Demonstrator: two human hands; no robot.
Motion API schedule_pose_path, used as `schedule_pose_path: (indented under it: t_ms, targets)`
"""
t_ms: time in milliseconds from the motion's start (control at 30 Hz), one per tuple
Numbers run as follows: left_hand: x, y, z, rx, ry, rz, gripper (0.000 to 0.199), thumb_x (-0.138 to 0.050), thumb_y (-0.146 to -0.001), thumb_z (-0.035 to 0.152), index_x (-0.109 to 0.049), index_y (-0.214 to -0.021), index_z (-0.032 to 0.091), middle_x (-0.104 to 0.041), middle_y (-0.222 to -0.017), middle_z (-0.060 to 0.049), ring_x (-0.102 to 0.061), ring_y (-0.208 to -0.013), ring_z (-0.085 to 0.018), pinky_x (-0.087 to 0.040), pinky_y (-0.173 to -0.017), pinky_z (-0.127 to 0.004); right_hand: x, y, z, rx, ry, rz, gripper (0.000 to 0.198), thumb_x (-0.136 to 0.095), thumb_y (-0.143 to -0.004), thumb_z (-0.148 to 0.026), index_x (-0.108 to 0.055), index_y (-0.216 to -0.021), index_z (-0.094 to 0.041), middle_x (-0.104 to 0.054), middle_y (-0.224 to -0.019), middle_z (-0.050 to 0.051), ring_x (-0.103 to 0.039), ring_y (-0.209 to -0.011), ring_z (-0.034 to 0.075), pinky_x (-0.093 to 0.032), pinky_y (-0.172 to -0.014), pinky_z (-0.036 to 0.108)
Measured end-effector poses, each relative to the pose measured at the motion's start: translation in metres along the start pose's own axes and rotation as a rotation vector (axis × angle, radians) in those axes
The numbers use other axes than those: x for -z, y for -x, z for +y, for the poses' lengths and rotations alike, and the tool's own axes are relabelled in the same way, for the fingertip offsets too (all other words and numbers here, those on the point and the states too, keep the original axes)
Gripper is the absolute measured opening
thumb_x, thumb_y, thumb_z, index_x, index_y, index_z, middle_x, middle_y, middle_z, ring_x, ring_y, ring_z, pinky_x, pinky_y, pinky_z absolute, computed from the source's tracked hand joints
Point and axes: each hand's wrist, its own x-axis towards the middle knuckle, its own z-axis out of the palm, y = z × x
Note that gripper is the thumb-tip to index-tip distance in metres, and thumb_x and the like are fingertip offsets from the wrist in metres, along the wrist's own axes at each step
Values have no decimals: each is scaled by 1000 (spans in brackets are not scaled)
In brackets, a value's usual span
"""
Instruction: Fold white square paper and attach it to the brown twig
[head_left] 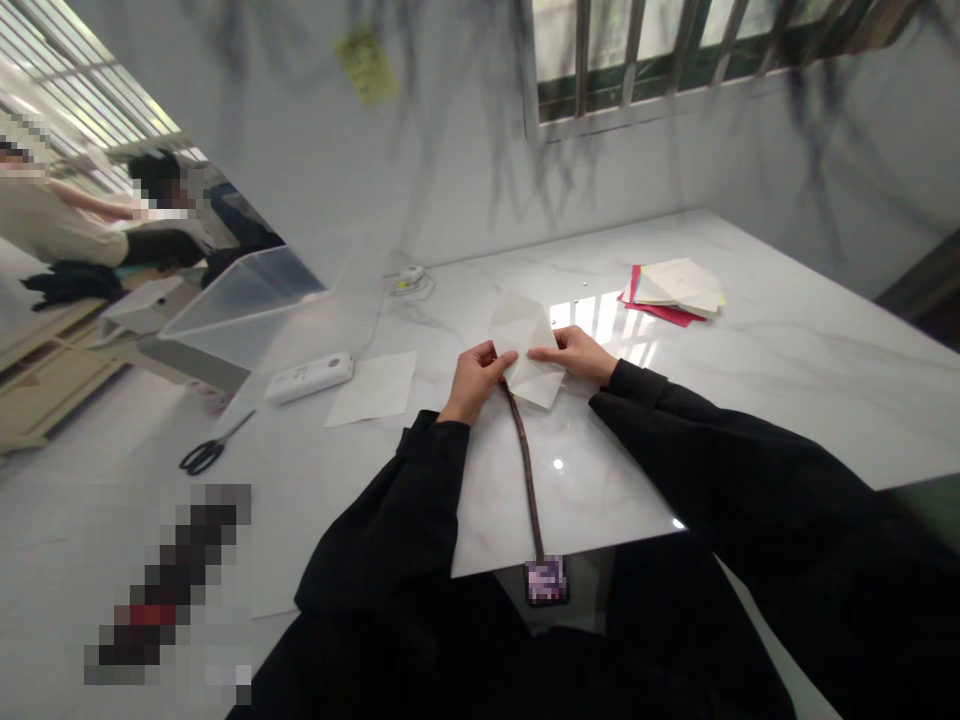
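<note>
Between my two hands is a creased, folded piece of white paper (531, 330), held above the marble-patterned table. My left hand (474, 382) pinches its left edge, thumb on top. On the other side, my right hand (583, 356) grips the paper with its thumb pressed toward the middle. A thin brown cord-like or stick-like strip (526, 460) runs from below my left hand to a small blurred-out rectangle (547, 581) at the table's front edge. Left of my left hand lies a flat white sheet of paper (375, 388).
Coloured and cream papers (679, 290) are stacked at the back right. A long white device (311, 378), black-handled scissors (206, 455) and a clear plastic divider or box (255, 300) are on the left. Other people sit farther left. A barred window (637, 60) is above.
</note>
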Motion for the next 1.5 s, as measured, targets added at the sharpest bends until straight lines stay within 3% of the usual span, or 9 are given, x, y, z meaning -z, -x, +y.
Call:
schedule_pose_path:
  t_ms: [167, 467, 633, 767, 1033, 1267, 1500]
  targets:
    - [0, 1, 2, -6, -42, -3, 50, -91, -70, 46, -80, -105, 13, -80, -95, -10, -68, -74, -19, -47, -63, -27, 1, 0, 1, 5, 61, 14, 49, -97, -63, -54, -82, -86, -13, -82, -86, 9, -74, -74, 22, -58, -64, 29]
    - [-4, 4, 6, -4, -17, -30, 54, -93, -67, 49, -79, -105, 13, -80, -93, -11, -71, -84, -24, -55, -75, -33, 1, 0, 0, 19, 82, 18, 48, -96, -66, -54, -82, -85, -13, -81, -85, 9, -73, -73, 21, -57, -62, 28]
    - [-2, 2, 4, -18, -66, 21, 46, -89, -73, 57, -78, -88, 15, -70, -72, -4, -53, -59, -13, -37, -54, -26, 1, 0, 1, 16, 71, 17, 50, -95, -65, -56, -82, -85, -12, -81, -85, 10, -72, -72, 20, -57, -62, 28]
    - [-2, 0, 2, -3, -89, 54, 48, -89, -72, 61, -74, -77, 15, -62, -63, -2, -44, -54, -11, -30, -52, -27, 0, -1, 2, 8, 52, 5, 51, -96, -64, -57, -82, -85, -13, -81, -86, 10, -72, -71, 20, -57, -63, 28]
    - [-5, 2, 4, 26, -39, 48, 49, -94, -65, 55, -79, -87, 13, -75, -77, -7, -61, -68, -17, -44, -60, -28, 2, 0, 2, 29, 91, 5, 52, -94, -66, -59, -82, -84, -13, -81, -85, 9, -73, -73, 22, -57, -62, 29]
    - [-4, 2, 5, 12, -3, 55, 47, -95, -64, 52, -79, -86, 13, -77, -80, -8, -67, -76, -20, -52, -69, -30, 1, 0, 1, 6, 31, -5, 55, -94, -66, -63, -82, -85, -13, -81, -84, 9, -71, -70, 20, -55, -61, 27]
    - [-3, 3, 6, 31, -7, 65, 49, -94, -65, 50, -81, -93, 13, -77, -83, -8, -64, -74, -19, -49, -65, -28, 3, 1, -2, -19, -29, -39, 53, -94, -68, -63, -83, -86, -14, -82, -86, 9, -72, -72, 19, -57, -66, 27]
